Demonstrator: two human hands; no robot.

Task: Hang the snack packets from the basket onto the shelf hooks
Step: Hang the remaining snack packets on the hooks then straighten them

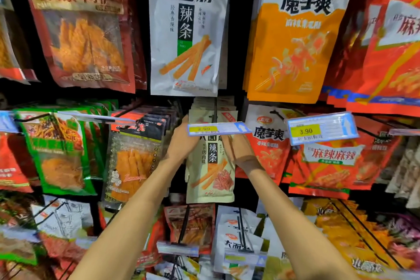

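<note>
At the middle row, a pale packet point(210, 173) fronts the stack on a hook point(215, 107), its top hidden behind the 2.90 tag point(218, 129). Left hand point(181, 141) grips its upper left edge, fingers tucked behind. Right hand point(241, 150) lies on the upper right edge, too blurred to tell whether its fingers curl.

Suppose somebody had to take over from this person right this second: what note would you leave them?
Left hand: grips the upper left edge of the beige packet.
Right hand: holds its upper right edge.
Packet: upright in the middle row, its top hidden behind the yellow price tag; cannot tell whether it is threaded on the hook.
Done: matching packets hang further back.
Left: seat this packet, let go, fetch the next. Basket not in view.
</note>
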